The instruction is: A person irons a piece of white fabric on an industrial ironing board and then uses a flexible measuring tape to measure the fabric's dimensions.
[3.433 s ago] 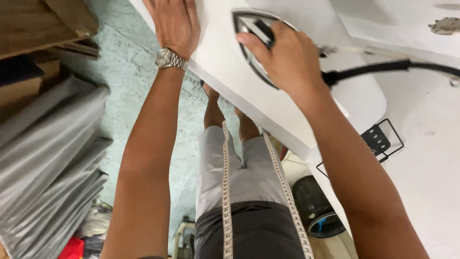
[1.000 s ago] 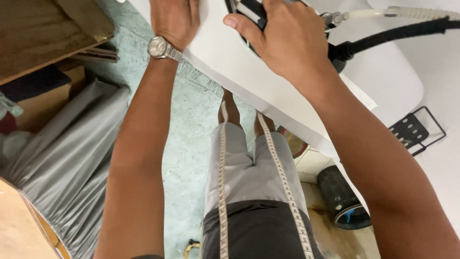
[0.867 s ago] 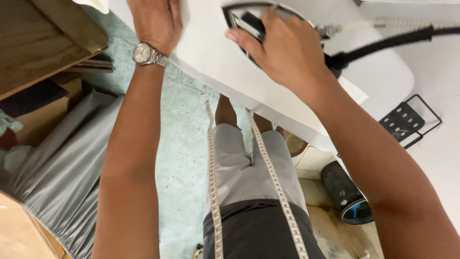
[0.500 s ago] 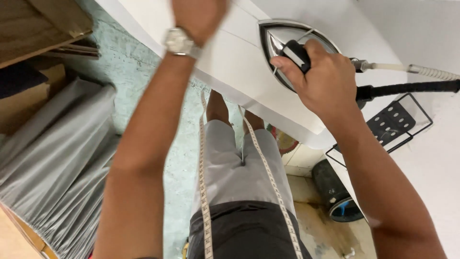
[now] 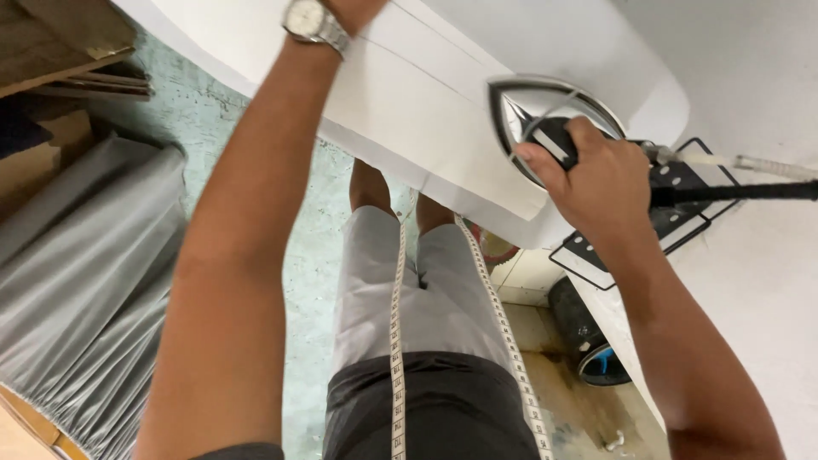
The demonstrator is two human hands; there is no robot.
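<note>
- Closed around the black handle of the iron (image 5: 545,128), the right hand (image 5: 596,183) has its fingers wrapped tight, and the grip looks firm from the head view.
- From the same view, the iron sits flat on the white cloth (image 5: 409,102), close to the rounded end of the white pressing board (image 5: 656,94) and close to the near edge of the cloth.
- For the left hand (image 5: 354,10) I cannot tell how far it is open; only the wrist with a metal watch (image 5: 313,24) and the base of the hand show at the top edge of the picture, over the cloth.
- I see a black cable (image 5: 741,192) and a pale hose (image 5: 750,166) that run from the back of the iron to the right, over a wire iron rest (image 5: 656,221) with a dark plate.
- A measuring tape (image 5: 399,341) hangs down over grey shorts (image 5: 426,298), and a stack of grey fabric (image 5: 85,290) lies on the floor at the left.
- My judgement of the risk: if the iron rests in one place for long, it can mark or scorch the cloth.
- Also, as I judge it, the cable or hose can catch on the wire rest and pull the iron off its line.
- With the iron so near the board's end, I think a small slip could carry it past the edge of the cloth.
</note>
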